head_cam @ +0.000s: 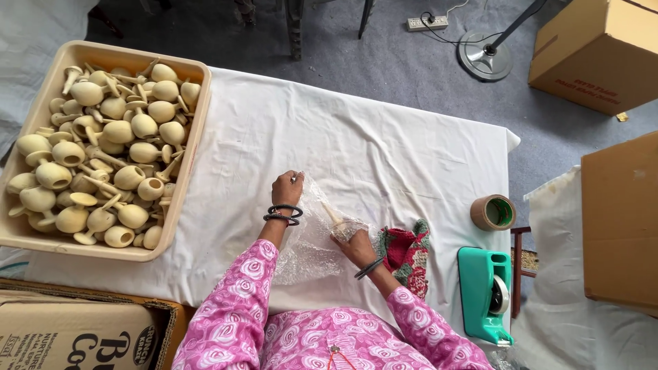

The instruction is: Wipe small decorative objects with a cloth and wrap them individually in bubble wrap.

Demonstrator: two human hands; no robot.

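A sheet of clear bubble wrap lies on the white-covered table in front of me. My left hand pinches the wrap's upper edge, with dark bangles on the wrist. My right hand grips a cream wooden goblet that lies on its side, partly rolled in the wrap, its stem pointing up and left. Both arms wear pink flowered sleeves.
A beige crate full of several cream goblets stands at the left. A red and green cloth lies right of my hand. A brown tape roll and a teal tape dispenser are at the table's right. Cardboard boxes stand around.
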